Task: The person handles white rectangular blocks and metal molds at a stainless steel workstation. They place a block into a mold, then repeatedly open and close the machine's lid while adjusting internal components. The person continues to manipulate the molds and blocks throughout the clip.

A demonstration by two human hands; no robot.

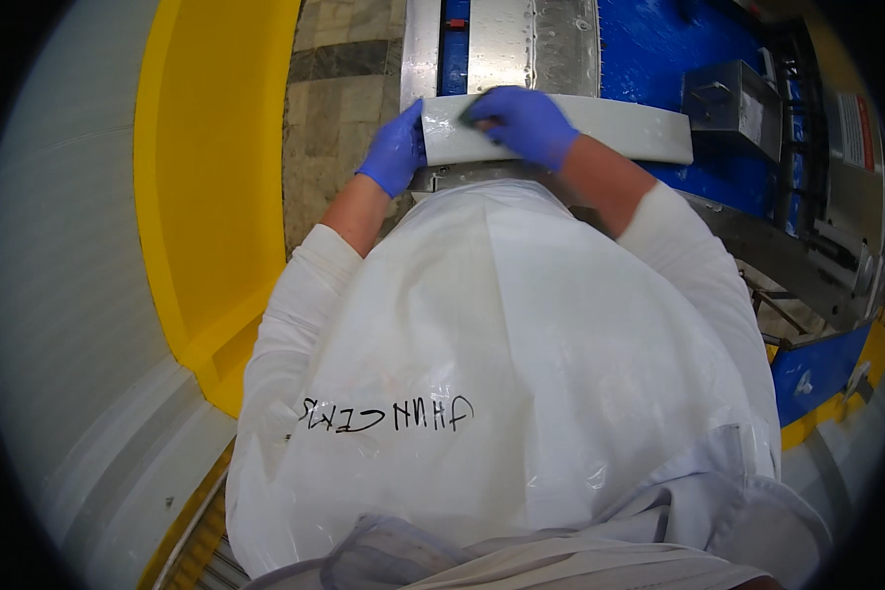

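White board [634, 134] — long axis left–right, apron [423, 315] on its near side. 2 gloved hands, apart: left hand [397, 153] clasps its left end; right hand [529, 124], left of its middle, grips a dark pad [471, 112].

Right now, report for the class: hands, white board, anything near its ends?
Left hand touching left end of white board. Right hand holding dark pad against board, blurred. Metal box by board's right end; contact unclear.
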